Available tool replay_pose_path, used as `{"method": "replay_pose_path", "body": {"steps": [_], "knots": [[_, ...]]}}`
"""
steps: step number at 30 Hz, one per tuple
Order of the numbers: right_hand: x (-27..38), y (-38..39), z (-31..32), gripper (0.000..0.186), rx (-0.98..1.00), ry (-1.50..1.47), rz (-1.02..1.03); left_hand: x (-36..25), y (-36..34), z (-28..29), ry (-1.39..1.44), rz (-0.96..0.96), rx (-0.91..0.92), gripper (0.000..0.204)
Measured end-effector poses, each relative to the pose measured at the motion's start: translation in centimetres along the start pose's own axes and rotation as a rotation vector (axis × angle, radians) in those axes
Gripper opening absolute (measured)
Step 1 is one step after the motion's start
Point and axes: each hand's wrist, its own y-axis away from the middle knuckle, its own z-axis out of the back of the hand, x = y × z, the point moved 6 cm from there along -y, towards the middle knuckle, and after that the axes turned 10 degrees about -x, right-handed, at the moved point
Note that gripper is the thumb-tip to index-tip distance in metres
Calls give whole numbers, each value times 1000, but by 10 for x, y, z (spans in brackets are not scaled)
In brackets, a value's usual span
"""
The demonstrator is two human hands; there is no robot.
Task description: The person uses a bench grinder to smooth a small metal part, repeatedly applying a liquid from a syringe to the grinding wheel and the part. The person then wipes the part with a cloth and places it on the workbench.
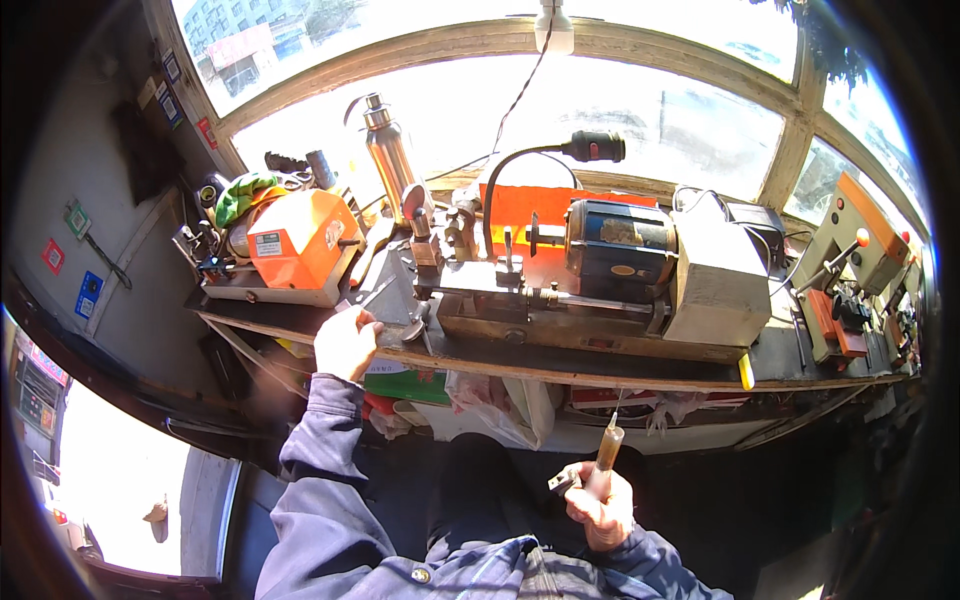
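My left hand (347,345) is at the front edge of the workbench (470,362), left of a key-cutting machine (590,300). Its thumb and fingertips are pinched together; whatever sits between them is too small to make out. Low in front of my body, my right hand (605,510) is closed round a slim tool with an amber cylindrical handle (606,450). A thin pointed shaft rises from that handle, tip up. A small dark metal piece (563,482) juts out between the thumb and fingers of the same hand.
An orange-covered machine (300,245) stands at the bench's left. Behind it rise a metal flask (388,150) and a gooseneck lamp (592,147). Another machine with a ball-topped lever (862,238) is far right. A yellow handle (746,371) hangs over the front edge; bags (500,408) are underneath.
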Motion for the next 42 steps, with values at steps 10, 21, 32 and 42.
{"method": "replay_pose_path", "body": {"steps": [10, 21, 32, 42], "knots": [[2, 3, 2, 42, 14, -34, -10, -1, 17, 8, 835, 270, -125, 3], [-4, 3, 6, 60, 52, -157, -15, -120, 182, -16, 1374, 671, 398, 32], [-4, 6, 7, 42, 67, -166, 34, -181, 206, -18, 1307, 374, 507, 27], [-3, 7, 3, 36, 71, -141, 14, -182, 219, -24, 1255, 423, 572, 15]]}}
